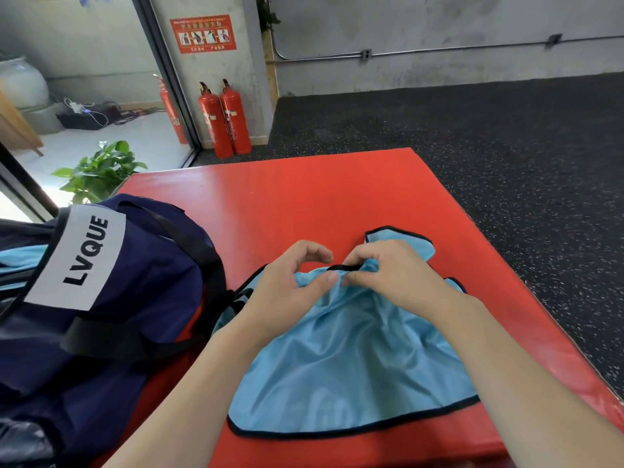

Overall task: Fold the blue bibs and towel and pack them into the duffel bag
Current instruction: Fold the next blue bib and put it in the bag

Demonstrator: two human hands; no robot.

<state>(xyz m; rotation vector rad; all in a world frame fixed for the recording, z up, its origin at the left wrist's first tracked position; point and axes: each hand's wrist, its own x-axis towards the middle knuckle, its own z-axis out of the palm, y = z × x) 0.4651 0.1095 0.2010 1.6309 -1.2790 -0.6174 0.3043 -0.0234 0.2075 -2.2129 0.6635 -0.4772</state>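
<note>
Hands gathering a blue bib on a red mat.
Left hand and right hand pinch its bunched black-trimmed top edge; the navy duffel bag lies just left, touching it.

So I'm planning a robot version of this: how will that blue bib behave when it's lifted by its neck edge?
The blue bib is probably floppy: it wrinkles and bunches where the left hand and right hand pinch it. Its sheen suggests thin, somewhat slippery, likely light fabric that would sag and drape off the red mat.
</note>
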